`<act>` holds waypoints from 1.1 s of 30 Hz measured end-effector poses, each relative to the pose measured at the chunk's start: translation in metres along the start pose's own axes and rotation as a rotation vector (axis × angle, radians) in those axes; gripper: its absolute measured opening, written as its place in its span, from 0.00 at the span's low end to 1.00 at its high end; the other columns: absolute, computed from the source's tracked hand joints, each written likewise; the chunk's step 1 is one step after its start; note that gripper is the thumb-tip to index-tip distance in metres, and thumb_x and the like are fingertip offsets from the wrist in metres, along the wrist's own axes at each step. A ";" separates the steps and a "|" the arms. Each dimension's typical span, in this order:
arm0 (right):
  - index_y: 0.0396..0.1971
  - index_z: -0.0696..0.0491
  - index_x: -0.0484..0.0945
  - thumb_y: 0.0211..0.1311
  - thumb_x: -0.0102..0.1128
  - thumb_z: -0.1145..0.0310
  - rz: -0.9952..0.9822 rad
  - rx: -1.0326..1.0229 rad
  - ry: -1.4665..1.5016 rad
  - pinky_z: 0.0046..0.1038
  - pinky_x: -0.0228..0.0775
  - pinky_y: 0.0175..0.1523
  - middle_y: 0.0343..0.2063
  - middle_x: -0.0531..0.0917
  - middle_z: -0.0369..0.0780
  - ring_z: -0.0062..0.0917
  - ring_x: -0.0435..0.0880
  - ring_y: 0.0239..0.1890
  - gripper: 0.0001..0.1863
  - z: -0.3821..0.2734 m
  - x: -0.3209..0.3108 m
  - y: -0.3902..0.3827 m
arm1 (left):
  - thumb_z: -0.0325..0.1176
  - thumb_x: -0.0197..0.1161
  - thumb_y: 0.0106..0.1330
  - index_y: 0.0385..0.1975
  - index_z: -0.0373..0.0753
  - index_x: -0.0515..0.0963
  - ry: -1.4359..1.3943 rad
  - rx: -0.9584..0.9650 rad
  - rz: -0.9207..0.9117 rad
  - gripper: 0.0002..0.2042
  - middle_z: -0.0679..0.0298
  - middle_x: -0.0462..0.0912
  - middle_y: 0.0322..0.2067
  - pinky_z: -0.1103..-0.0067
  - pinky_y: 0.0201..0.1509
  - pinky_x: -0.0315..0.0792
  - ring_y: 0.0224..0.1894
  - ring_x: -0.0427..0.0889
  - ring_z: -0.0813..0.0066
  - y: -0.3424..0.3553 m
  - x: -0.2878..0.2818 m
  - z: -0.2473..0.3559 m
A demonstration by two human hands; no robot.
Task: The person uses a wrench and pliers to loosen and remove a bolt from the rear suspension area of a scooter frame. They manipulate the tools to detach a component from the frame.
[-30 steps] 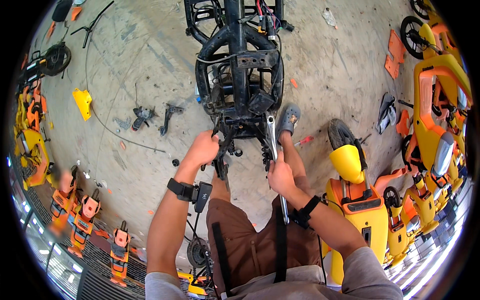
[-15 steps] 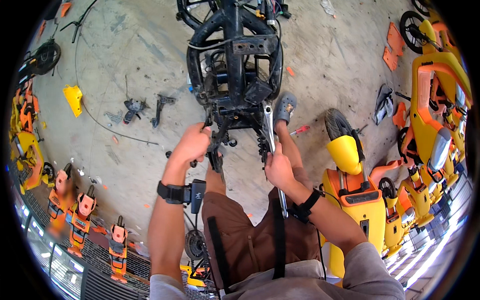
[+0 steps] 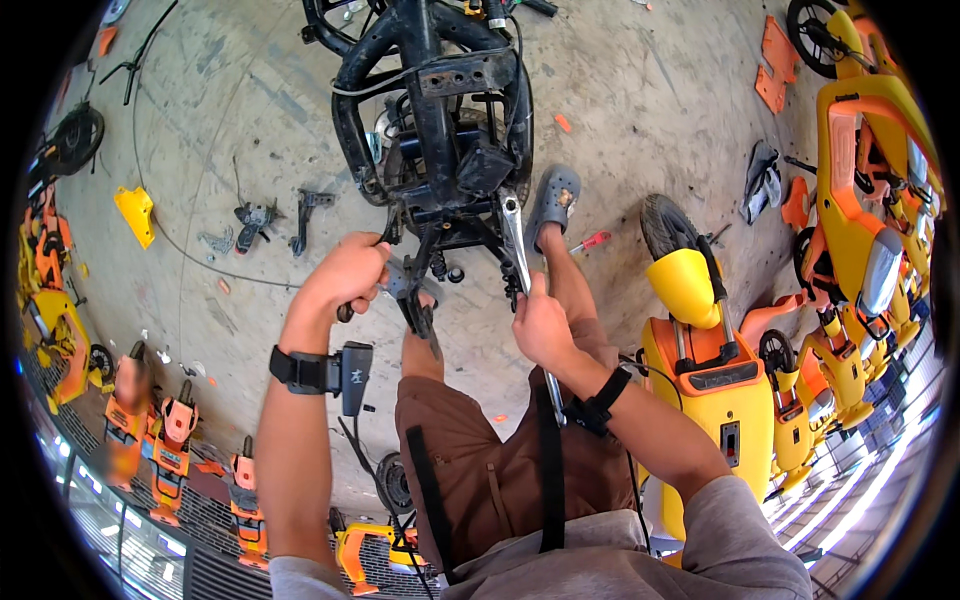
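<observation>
A black metal vehicle frame (image 3: 430,140) lies in front of me, between my feet. My left hand (image 3: 355,270) is closed around a dark handle or bar at the frame's lower left; its exact shape is partly hidden by my fingers. My right hand (image 3: 540,325) grips a long silver wrench (image 3: 515,235), whose upper end sits at the frame's lower right joint while the shaft runs down toward my thigh. Between my hands are coil springs (image 3: 438,262) and black brackets (image 3: 415,305) on the frame.
Yellow-orange scooters stand in rows on the right (image 3: 850,220) and lower left (image 3: 175,450). A yellow scooter (image 3: 700,430) is close by my right leg. A yellow panel (image 3: 135,215), black parts (image 3: 255,225), a red screwdriver (image 3: 590,243) and a dark cloth (image 3: 760,180) lie on the floor.
The whole view has shifted, placing the frame higher and further left. My left hand has moved slightly left relative to the frame; my right hand stays on the wrench.
</observation>
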State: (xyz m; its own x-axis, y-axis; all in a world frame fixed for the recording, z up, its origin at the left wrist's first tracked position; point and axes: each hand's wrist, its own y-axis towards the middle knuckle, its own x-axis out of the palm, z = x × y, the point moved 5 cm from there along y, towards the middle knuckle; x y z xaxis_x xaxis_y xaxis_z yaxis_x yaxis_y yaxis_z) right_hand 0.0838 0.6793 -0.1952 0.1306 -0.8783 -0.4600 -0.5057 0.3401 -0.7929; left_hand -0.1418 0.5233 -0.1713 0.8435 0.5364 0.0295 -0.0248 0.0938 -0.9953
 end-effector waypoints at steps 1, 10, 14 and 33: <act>0.54 0.58 0.59 0.64 0.46 0.72 -0.001 -0.001 0.002 0.53 0.68 0.38 0.25 0.80 0.58 0.56 0.79 0.30 0.19 0.000 0.000 0.000 | 0.33 0.45 0.71 0.32 0.36 0.66 0.002 -0.026 -0.014 0.08 0.64 0.68 0.23 0.81 0.11 0.50 0.11 0.56 0.84 0.001 -0.002 0.004; 0.54 0.60 0.59 0.64 0.46 0.72 -0.033 0.019 0.017 0.53 0.68 0.38 0.24 0.79 0.58 0.56 0.79 0.30 0.20 0.001 -0.001 0.001 | 0.32 0.46 0.70 0.32 0.34 0.65 -0.006 -0.105 -0.034 0.07 0.64 0.68 0.23 0.82 0.11 0.48 0.11 0.55 0.85 -0.002 -0.010 0.020; 0.55 0.60 0.59 0.64 0.46 0.72 -0.027 0.013 0.021 0.53 0.69 0.38 0.24 0.79 0.58 0.56 0.79 0.30 0.20 0.002 0.002 0.001 | 0.32 0.45 0.71 0.32 0.36 0.65 -0.144 -0.133 -0.032 0.07 0.65 0.67 0.23 0.83 0.11 0.47 0.11 0.54 0.87 -0.003 -0.007 0.016; 0.55 0.61 0.58 0.64 0.46 0.72 -0.010 -0.006 0.033 0.53 0.68 0.37 0.23 0.79 0.59 0.56 0.79 0.29 0.20 0.003 0.001 0.001 | 0.40 0.41 0.74 0.57 0.43 0.65 0.021 0.200 0.300 0.16 0.68 0.66 0.19 0.79 0.10 0.59 0.13 0.63 0.81 0.007 0.041 -0.049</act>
State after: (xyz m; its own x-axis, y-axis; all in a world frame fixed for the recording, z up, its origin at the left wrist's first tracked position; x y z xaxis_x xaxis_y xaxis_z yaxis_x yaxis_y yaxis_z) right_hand 0.0860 0.6797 -0.1978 0.1073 -0.8923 -0.4386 -0.5092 0.3295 -0.7950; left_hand -0.0806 0.5048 -0.1814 0.7936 0.5477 -0.2649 -0.3757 0.0986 -0.9215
